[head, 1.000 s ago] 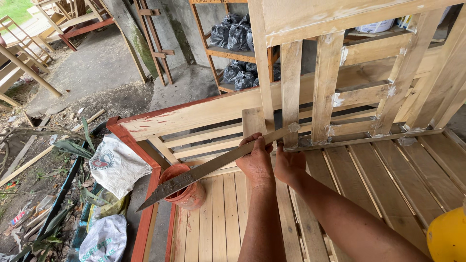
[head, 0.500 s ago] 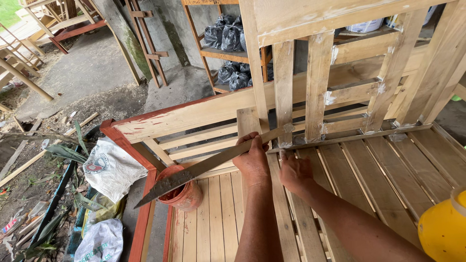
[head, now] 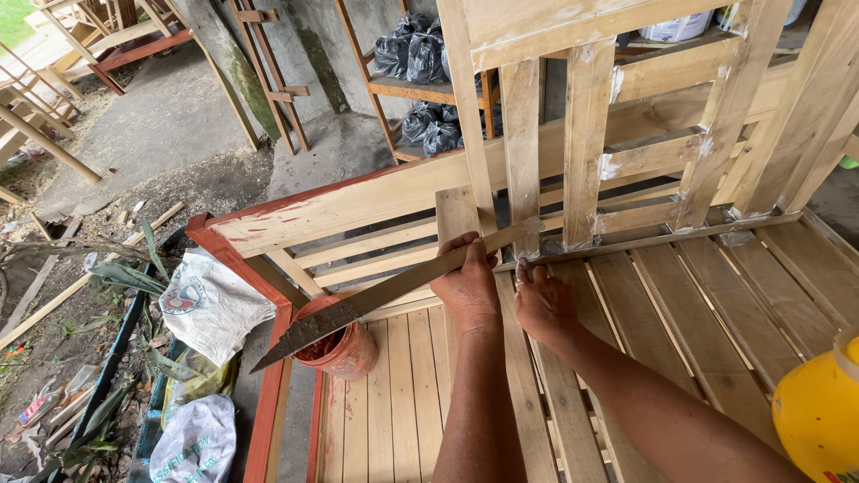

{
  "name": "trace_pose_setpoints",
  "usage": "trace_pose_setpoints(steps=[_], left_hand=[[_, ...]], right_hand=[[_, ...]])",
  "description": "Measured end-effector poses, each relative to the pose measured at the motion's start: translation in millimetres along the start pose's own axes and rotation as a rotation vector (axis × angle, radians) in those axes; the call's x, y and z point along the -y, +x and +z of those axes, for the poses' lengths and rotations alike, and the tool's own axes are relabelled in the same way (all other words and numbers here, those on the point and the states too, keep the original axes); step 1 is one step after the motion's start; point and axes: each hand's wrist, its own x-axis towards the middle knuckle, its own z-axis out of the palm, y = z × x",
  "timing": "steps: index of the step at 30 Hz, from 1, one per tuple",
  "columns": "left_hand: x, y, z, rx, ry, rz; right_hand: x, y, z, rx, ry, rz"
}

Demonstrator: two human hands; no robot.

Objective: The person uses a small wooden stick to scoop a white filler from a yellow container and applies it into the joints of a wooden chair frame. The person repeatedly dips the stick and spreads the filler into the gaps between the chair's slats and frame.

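Observation:
My left hand [head: 467, 288] is closed around a long, worn knife [head: 358, 309] near its handle end. The blade slants down to the left, and its tip hangs over a red-stained pot [head: 344, 351]. The knife's upper end lies against the foot of a vertical slat [head: 522, 152] of an unpainted wooden bench frame [head: 376, 201]. My right hand [head: 542, 302] rests just right of the left one on the seat slats [head: 716, 313], fingertips by the base of that upright, holding nothing I can see.
A yellow container [head: 819, 407] sits at the bottom right. White sacks [head: 210, 304] and scrap wood lie on the dirt to the left. Black bags [head: 420, 54] fill a shelf behind the bench. The bench's left rail is painted red [head: 268, 394].
My right hand has drawn back from the knife, down onto the seat slats. The left hand and knife have stayed nearly in place.

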Motion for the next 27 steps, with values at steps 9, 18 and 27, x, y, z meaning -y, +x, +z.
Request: trace_pose_setpoints(steps=[9,18,27], left_hand=[[0.5,1.5,-1.4,0.0,-0.007,-0.001],[-0.4,0.9,-0.3,-0.007,-0.014,0.008],[1.8,3.1,-0.9,-0.012,-0.012,0.003]], right_hand=[[-1.7,-2.4,-4.5,-0.04,-0.015,-0.021],[-4.8,-3.9,2.6,-0.07,-0.031,-0.045],[-1.2,-2.9,-4.1,-0.129,0.055,0.031]])
